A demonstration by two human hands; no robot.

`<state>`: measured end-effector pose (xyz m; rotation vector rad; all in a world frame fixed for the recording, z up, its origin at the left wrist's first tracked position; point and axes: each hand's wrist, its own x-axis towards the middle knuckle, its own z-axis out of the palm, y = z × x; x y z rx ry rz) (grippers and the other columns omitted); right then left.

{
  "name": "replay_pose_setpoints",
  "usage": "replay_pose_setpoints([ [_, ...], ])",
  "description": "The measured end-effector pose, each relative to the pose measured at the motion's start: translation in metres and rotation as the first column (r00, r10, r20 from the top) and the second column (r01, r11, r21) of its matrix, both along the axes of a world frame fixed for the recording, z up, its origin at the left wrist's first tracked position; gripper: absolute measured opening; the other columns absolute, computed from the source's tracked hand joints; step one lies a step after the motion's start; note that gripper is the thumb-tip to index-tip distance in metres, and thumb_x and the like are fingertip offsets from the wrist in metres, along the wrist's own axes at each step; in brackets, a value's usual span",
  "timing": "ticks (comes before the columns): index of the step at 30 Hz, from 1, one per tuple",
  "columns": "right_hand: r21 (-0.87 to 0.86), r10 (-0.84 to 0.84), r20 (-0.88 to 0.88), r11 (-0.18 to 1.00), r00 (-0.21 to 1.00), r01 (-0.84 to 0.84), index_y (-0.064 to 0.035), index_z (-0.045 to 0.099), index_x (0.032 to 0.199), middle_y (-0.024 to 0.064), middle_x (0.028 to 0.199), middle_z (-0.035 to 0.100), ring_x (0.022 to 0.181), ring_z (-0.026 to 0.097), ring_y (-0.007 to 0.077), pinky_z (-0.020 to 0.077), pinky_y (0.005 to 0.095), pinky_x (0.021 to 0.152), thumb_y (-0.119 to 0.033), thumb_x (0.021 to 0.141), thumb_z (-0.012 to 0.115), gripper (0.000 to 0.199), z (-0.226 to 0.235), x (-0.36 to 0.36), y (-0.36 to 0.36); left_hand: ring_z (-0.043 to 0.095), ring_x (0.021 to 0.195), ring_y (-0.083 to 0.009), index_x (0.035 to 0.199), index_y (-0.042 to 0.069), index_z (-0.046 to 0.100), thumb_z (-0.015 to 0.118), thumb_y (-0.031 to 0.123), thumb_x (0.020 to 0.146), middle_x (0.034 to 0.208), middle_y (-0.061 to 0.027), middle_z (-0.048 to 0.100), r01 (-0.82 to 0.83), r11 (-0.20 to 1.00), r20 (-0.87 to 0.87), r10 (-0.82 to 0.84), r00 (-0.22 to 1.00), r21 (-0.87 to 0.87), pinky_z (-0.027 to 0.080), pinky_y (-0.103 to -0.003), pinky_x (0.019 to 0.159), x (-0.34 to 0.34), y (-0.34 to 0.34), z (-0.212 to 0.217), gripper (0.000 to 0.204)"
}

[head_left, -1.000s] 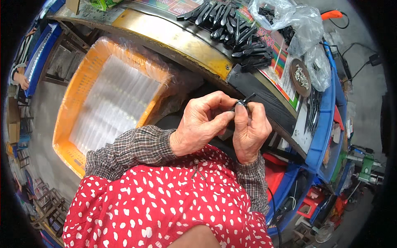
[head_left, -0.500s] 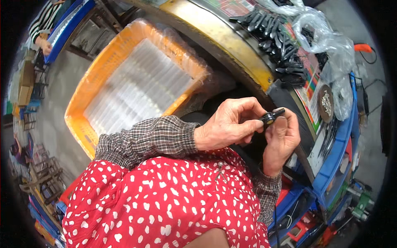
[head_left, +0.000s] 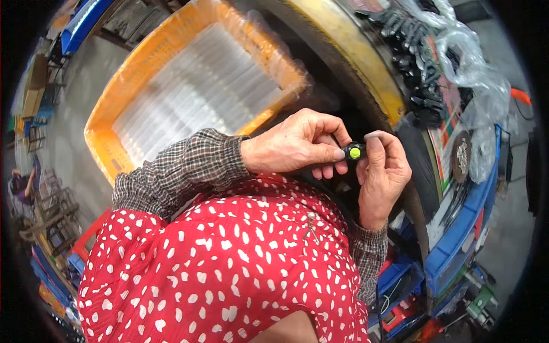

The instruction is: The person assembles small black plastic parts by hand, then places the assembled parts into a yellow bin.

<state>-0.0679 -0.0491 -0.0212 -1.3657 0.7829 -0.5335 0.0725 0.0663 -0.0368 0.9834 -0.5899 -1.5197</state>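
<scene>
A small black plastic part with a bright green round button is held in front of my lap, its green face turned up. My left hand pinches its left end between thumb and forefinger, the other fingers curled below. At its right end my right hand closes with thumb and curled forefinger, which hide that end of the part. Above the hands, on the bench, lies a heap of similar-looking dark plastic pieces.
An orange crate lined with clear film holds rows of translucent pieces at left. The bench has a worn yellow edge. Beside the heap are a crumpled clear bag, a round dish of small metal bits and a blue tray.
The black part has turned, and its green button now faces up. My left hand has shifted slightly left and up. The view has moved, so the crate and bench sit differently.
</scene>
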Motion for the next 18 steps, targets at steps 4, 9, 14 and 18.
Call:
replay_pose_setpoints([
  [4, -0.016, 0.033, -0.036, 0.999, 0.999, -0.034, -0.0005, 0.057, 0.101, -0.0051, 0.070, 0.051, 0.053, 0.041, -0.0002, 0.0293, 0.0148, 0.044, -0.009, 0.090, 0.059, 0.014, -0.003, 0.001, 0.002, 0.064, 0.075, -0.0122, 0.104, -0.001, 0.055, 0.057, 0.011, 0.091, 0.089, -0.0111, 0.066, -0.131, 0.987, 0.093, 0.123, 0.988, 0.088, 0.052, -0.023, 0.066, 0.027, 0.020, -0.001, 0.017],
  [9, -0.106, 0.054, -0.126, 0.992, 0.991, -0.067, -0.0008, 0.060, 0.093, -0.0053, 0.067, 0.050, 0.051, 0.040, -0.0004, 0.0290, 0.0151, 0.043, -0.010, 0.090, 0.060, 0.010, -0.009, 0.004, 0.005, 0.061, 0.077, -0.0087, 0.103, 0.001, 0.058, 0.059, 0.013, 0.090, 0.089, -0.0091, 0.068, -0.401, 0.910, 0.423, 0.325, 0.846, 0.103, 0.048, -0.023, 0.072, 0.077, 0.058, -0.015, 0.018],
  [14, -0.122, 0.119, -0.170, 0.982, 0.978, -0.141, -0.0005, 0.060, 0.092, -0.0053, 0.065, 0.049, 0.051, 0.039, -0.0001, 0.0287, 0.0152, 0.043, -0.011, 0.091, 0.059, 0.011, -0.011, 0.008, 0.008, 0.060, 0.076, -0.0097, 0.101, -0.002, 0.058, 0.059, 0.010, 0.088, 0.088, -0.0101, 0.068, -0.536, 0.829, 0.451, 0.422, 0.787, 0.160, 0.048, -0.024, 0.070, 0.104, 0.086, -0.060, 0.018],
  [18, -0.134, 0.150, -0.213, 0.974, 0.965, -0.181, -0.0004, 0.060, 0.092, -0.0054, 0.064, 0.048, 0.050, 0.039, -0.0002, 0.0277, 0.0153, 0.043, -0.010, 0.091, 0.059, 0.010, -0.013, 0.011, 0.008, 0.061, 0.073, -0.0107, 0.098, -0.003, 0.058, 0.060, 0.006, 0.084, 0.084, -0.0097, 0.067, -0.565, 0.774, 0.484, 0.392, 0.782, 0.285, 0.049, -0.025, 0.066, 0.111, 0.089, -0.109, 0.017],
])
